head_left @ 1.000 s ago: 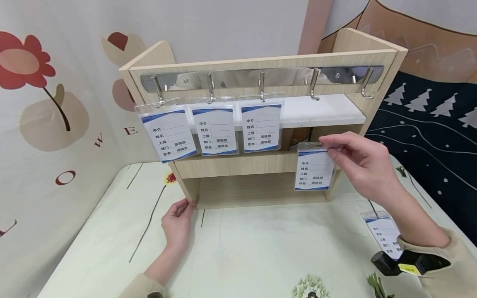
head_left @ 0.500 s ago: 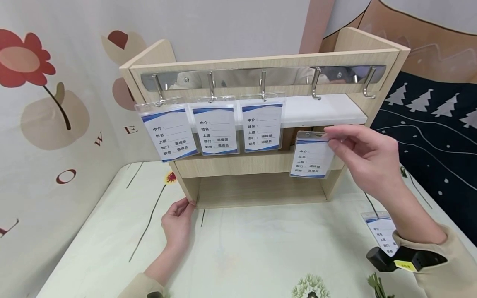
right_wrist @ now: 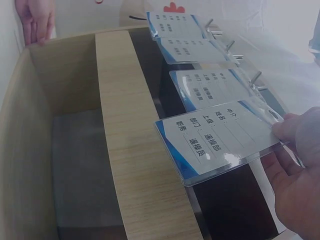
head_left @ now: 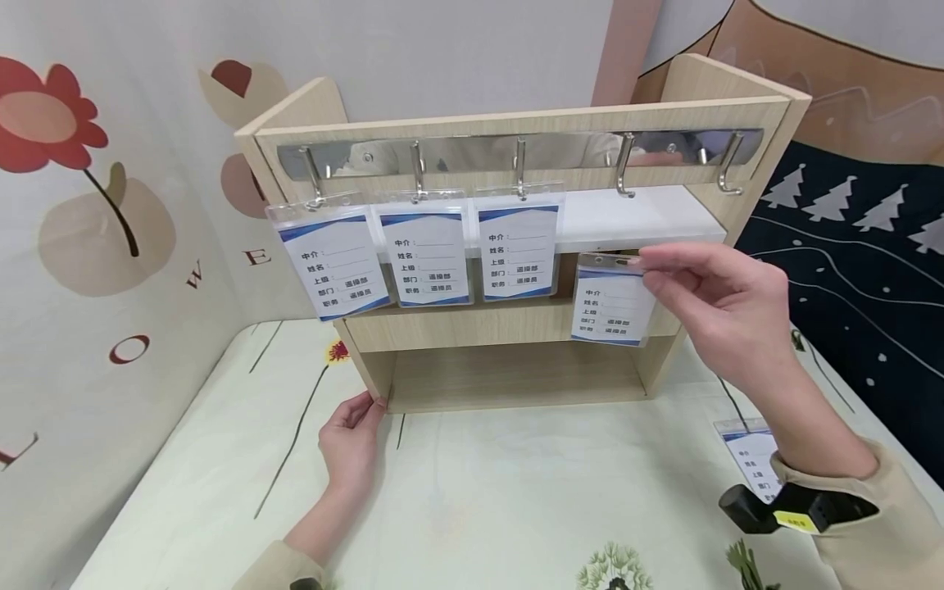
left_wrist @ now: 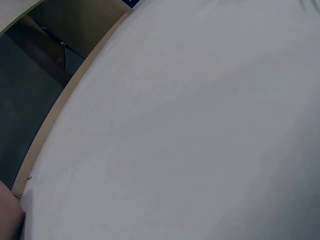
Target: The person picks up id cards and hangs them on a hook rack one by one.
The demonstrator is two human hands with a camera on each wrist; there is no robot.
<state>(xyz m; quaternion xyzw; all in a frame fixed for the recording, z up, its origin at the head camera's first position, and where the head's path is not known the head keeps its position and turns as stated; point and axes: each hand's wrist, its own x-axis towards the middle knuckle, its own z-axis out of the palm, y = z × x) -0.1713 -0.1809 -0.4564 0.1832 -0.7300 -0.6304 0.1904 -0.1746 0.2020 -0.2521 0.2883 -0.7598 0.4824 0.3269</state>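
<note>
My right hand [head_left: 719, 307] pinches the upper right corner of a clear badge holder [head_left: 610, 307] between thumb and fingers. This badge is in front of the wooden shelf [head_left: 472, 329], below the white board and the fourth hook [head_left: 624, 168]. In the right wrist view the same badge holder [right_wrist: 220, 140] is tilted, its slotted top edge by my fingertips. Three more badges hang from the first three hooks, the third badge [head_left: 519, 246] being nearest the held one. My left hand [head_left: 350, 442] grips the shelf's lower left front corner. The left wrist view shows only a sliver of that hand.
A metal strip [head_left: 472, 156] carries the hooks; the far right hook [head_left: 728, 166] bears no badge. Another badge [head_left: 752, 463] lies on the patterned tablecloth [head_left: 479, 492], partly behind my right wrist. A white board [head_left: 634, 217] spans the shelf behind the badges.
My right hand has raised the badge and moved it slightly left, and its lower edge has tipped. The left hand stays at the shelf corner; the hung badges have not moved.
</note>
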